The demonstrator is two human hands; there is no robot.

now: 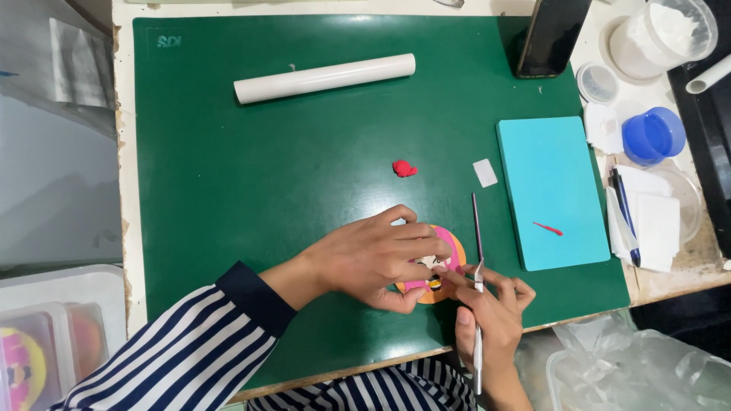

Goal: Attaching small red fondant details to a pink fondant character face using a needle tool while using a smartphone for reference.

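Left hand (pixel 373 255) clasped over round pink-and-orange figure disc (pixel 445 266), near front edge of green mat (pixel 251 190). Right hand (pixel 487 312) gripping thin modelling tool (pixel 477 251), tip at disc. Red clay lump (pixel 404 168) just beyond, apart. White roller (pixel 325 78) well apart, toward far edge. Teal block (pixel 552 190) at right edge of mat. Open mat between roller and hands, on the surface.

Open mat (pixel 251 175) (roller (pixel 325 78) far), red lump (pixel 404 168) ahead.

Roller (pixel 325 78) behind clay lump (pixel 404 168) — slab (pixel 552 190) rightward; all on mat (pixel 228 190)
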